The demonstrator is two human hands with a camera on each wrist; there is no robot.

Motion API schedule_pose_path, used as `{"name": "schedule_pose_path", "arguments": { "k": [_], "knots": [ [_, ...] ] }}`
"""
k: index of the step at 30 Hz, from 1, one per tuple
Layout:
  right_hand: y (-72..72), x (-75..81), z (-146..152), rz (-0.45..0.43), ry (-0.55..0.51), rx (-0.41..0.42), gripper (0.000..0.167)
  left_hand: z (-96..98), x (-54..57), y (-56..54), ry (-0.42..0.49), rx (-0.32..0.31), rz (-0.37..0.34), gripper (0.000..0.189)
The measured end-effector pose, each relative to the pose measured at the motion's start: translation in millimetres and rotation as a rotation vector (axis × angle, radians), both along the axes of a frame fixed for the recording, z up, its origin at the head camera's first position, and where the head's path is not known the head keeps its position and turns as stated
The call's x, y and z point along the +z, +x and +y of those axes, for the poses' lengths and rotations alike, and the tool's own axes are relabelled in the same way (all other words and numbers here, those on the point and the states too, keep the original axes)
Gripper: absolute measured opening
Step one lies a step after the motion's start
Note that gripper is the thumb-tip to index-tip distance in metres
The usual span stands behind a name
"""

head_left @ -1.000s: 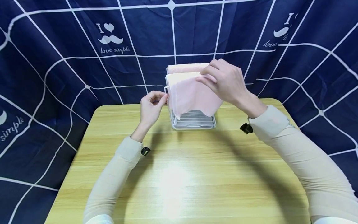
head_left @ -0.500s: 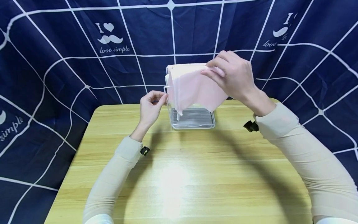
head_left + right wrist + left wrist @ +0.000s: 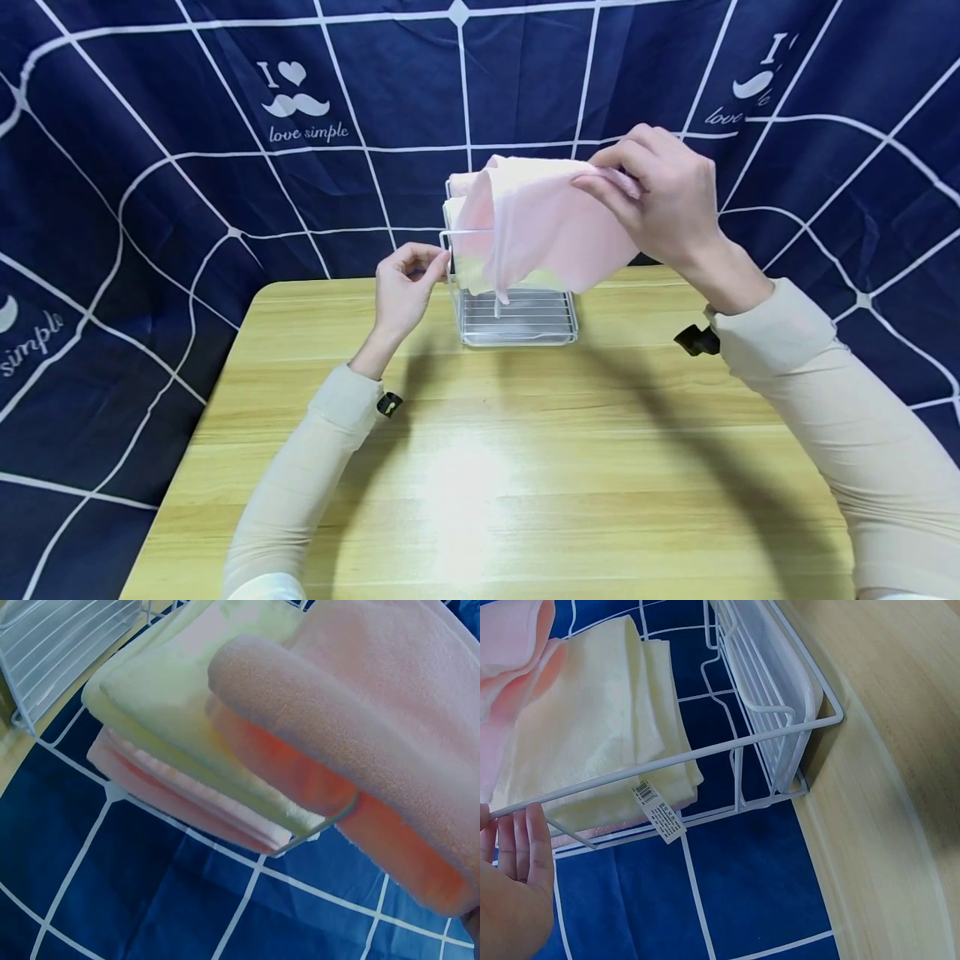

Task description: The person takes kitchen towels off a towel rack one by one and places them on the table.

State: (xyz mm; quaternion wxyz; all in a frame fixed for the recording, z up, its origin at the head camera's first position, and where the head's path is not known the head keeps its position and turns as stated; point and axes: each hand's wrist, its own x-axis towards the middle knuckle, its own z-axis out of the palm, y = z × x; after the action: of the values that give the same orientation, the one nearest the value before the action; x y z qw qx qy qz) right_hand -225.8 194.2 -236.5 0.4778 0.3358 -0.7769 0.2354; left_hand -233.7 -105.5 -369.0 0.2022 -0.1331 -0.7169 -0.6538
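Note:
My right hand [image 3: 663, 192] pinches the upper edge of a pink towel [image 3: 555, 225], which hangs bent over and partly off a white wire rack [image 3: 517, 335]. My left hand [image 3: 405, 287] holds the rack's left side, with its fingers curled round a wire bar in the left wrist view. A folded pale yellow towel [image 3: 592, 712] with a white label [image 3: 658, 810] hangs behind the pink one. Beyond the yellow one, another pink towel [image 3: 180, 810] hangs at the back, as the right wrist view shows. The fold of the held towel hides part of the yellow one.
The rack stands near the far edge of a wooden table [image 3: 480, 433], with a white tray [image 3: 780, 682] under its bottom wires. Dark blue cloth [image 3: 405, 83] with white lines surrounds the table at the back and sides.
My right hand has moved up and to the right, drawing the front pink towel off the rack's bars, so more of the bottom wires shows. My left hand has stayed on the rack.

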Motion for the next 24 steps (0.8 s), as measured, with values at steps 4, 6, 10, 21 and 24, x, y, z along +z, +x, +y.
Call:
{"name": "schedule_pose_path", "arguments": {
  "k": [4,6,10,21,24],
  "knots": [
    [0.5,0.3,8,-0.011,-0.028,-0.001,0.047,0.6,-0.4,-0.2,-0.008,0.005,0.003,0.014],
    [1.8,1.3,12,-0.026,-0.042,0.000,0.046,0.9,-0.4,-0.1,-0.010,0.005,0.004,0.014],
    [4.6,4.8,18,-0.083,-0.118,0.017,0.035,0.4,0.0,-0.1,-0.006,-0.003,0.000,0.015],
    [17.1,12.6,33,-0.172,-0.291,-0.026,0.035,-2.4,-0.9,3.1,-0.012,-0.013,0.009,0.015],
    [21.2,15.2,37,-0.176,-0.321,-0.037,0.040,-3.5,-1.5,3.7,-0.008,-0.015,0.008,0.014]
  ]
}}
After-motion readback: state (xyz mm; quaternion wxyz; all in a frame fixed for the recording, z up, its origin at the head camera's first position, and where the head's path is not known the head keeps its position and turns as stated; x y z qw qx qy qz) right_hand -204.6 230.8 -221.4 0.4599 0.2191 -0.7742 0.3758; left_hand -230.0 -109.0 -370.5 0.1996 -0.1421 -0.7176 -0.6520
